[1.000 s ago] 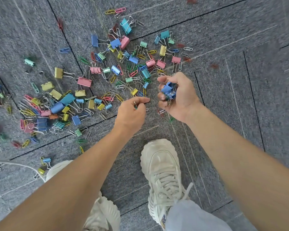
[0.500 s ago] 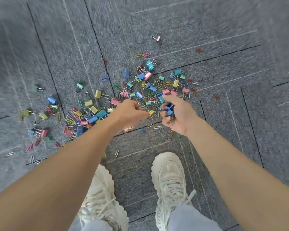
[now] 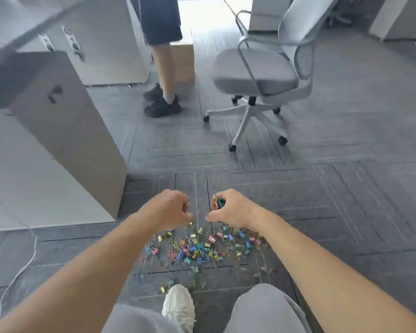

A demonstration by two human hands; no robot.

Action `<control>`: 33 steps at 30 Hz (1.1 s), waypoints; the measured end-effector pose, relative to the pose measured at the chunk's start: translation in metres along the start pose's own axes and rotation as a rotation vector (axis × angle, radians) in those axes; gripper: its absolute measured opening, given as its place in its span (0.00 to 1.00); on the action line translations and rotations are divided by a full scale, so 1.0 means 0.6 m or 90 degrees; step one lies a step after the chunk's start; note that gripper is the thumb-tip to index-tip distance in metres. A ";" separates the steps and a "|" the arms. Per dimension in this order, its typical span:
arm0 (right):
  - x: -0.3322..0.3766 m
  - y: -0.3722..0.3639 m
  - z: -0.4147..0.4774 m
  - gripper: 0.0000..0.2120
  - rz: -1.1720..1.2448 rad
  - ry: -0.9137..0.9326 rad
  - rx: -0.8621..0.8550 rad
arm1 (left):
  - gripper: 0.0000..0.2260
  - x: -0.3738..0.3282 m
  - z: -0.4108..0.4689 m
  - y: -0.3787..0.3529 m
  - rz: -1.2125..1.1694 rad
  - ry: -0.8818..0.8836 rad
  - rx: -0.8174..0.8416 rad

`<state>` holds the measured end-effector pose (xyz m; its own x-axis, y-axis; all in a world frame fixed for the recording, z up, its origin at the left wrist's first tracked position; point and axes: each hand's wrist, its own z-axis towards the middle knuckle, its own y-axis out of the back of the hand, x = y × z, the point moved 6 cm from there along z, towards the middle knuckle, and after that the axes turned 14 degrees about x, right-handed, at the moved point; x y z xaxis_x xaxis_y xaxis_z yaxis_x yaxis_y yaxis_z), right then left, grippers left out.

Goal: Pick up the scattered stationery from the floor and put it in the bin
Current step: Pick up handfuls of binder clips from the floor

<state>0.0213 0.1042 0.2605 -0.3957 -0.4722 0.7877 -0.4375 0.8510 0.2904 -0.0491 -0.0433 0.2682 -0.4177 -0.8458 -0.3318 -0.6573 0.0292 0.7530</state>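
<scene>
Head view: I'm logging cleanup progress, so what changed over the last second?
Both hands lifted off the carpet as the view tilted up, bringing an office chair and a standing person's legs into sight. The left hand has raised a paper clip it was pinching; the right hand still grips its bunch of clips. The pile of clips stays scattered on the carpet.

My left hand (image 3: 169, 209) curls round a small metal clip (image 3: 187, 204), and only a glint of it shows. The fingers of my right hand (image 3: 231, 209) cover most of the bunch of coloured binder clips (image 3: 219, 202) it grips. The scattered coloured clips (image 3: 197, 246) on the grey carpet (image 3: 322, 188) are too small and blurred to count. The top edge cuts off the person in dark shorts (image 3: 162, 20) at the thighs.
</scene>
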 end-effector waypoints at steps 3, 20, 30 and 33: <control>0.152 -0.039 -0.081 0.11 -0.153 0.072 -0.012 | 0.14 -0.017 -0.183 0.086 0.025 -0.011 -0.113; 0.750 -0.619 -0.228 0.12 -0.547 0.438 0.095 | 0.05 0.328 -1.007 0.095 -0.038 0.236 -0.452; 0.934 -0.842 -0.208 0.10 -0.572 0.537 0.182 | 0.06 0.487 -1.194 0.111 -0.097 0.326 -0.576; 0.954 -0.855 -0.183 0.09 -0.555 0.536 0.189 | 0.06 0.508 -1.182 0.136 -0.110 0.342 -0.570</control>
<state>0.1079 -0.5771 0.6220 0.7093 -0.4655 0.5293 -0.5029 0.1919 0.8427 0.2147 -0.6764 0.6314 0.1135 -0.9321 -0.3439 0.1127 -0.3319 0.9366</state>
